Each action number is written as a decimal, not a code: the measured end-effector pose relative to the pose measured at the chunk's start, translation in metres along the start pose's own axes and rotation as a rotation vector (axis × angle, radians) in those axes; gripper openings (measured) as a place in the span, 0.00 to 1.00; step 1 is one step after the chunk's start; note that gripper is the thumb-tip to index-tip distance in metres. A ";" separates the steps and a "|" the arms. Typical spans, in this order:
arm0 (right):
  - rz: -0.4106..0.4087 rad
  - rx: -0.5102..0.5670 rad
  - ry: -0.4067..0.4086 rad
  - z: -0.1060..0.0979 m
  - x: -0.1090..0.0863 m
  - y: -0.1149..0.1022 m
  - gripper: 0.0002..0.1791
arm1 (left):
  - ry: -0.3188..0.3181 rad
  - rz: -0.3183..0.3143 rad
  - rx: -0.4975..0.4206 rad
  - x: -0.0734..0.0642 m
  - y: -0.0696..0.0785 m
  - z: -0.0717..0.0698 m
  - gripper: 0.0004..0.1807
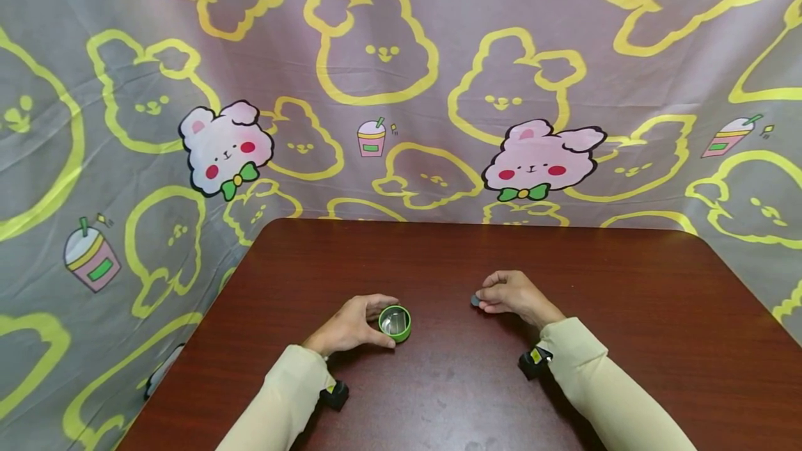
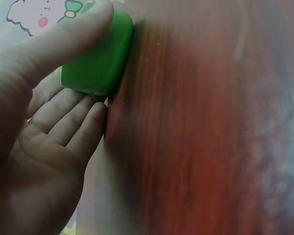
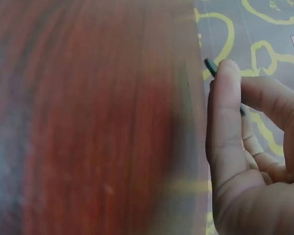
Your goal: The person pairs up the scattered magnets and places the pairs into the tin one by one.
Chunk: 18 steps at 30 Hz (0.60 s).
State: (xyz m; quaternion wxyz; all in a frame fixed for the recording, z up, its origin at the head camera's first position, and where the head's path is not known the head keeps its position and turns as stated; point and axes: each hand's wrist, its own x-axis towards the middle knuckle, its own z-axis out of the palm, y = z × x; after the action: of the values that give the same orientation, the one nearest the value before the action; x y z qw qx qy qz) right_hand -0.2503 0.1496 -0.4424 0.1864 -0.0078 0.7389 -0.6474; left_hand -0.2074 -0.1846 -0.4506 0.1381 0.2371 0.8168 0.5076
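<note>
In the head view a small round green tin (image 1: 402,338) with a shiny silvery inside stands on the table, its open top facing up. My left hand (image 1: 354,326) holds it from the left, thumb on the near side and fingers around the far side. The left wrist view shows the smooth green wall (image 2: 100,61) under my thumb. Farther right, my right hand (image 1: 516,298) pinches a small dark disc (image 1: 475,301) between thumb and fingers, low over the table. In the right wrist view only the edge of the thin disc (image 3: 210,67) sticks out past the fingertips.
A dark reddish-brown wooden table (image 1: 438,395) lies beneath both hands. Behind it and along its left side hangs a grey-pink curtain (image 1: 413,117) printed with cartoon bears and rabbits. Black wrist cameras sit under both cuffs.
</note>
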 end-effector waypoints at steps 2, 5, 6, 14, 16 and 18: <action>-0.013 0.016 -0.009 0.001 -0.001 0.000 0.12 | 0.001 -0.002 -0.008 -0.001 0.001 0.000 0.39; -0.036 0.038 -0.032 0.004 -0.002 -0.001 0.13 | 0.002 -0.004 -0.014 -0.001 0.002 0.000 0.39; -0.043 0.043 -0.037 0.005 -0.002 -0.002 0.14 | 0.002 -0.004 -0.015 -0.001 0.002 0.000 0.39; -0.067 0.049 -0.059 0.015 -0.006 -0.009 0.20 | 0.000 -0.007 0.000 -0.001 0.001 0.000 0.39; -0.069 0.051 -0.067 0.017 -0.007 -0.011 0.20 | 0.000 -0.005 0.011 -0.001 0.000 0.000 0.39; -0.069 0.049 -0.071 0.020 -0.008 -0.012 0.20 | 0.000 -0.003 0.020 -0.001 0.000 0.000 0.39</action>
State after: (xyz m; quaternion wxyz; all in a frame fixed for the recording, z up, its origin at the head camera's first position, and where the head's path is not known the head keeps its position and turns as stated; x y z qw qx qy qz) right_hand -0.2397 0.1310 -0.4307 0.1903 -0.0514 0.7149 -0.6708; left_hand -0.2070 -0.1851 -0.4508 0.1368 0.2372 0.8221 0.4992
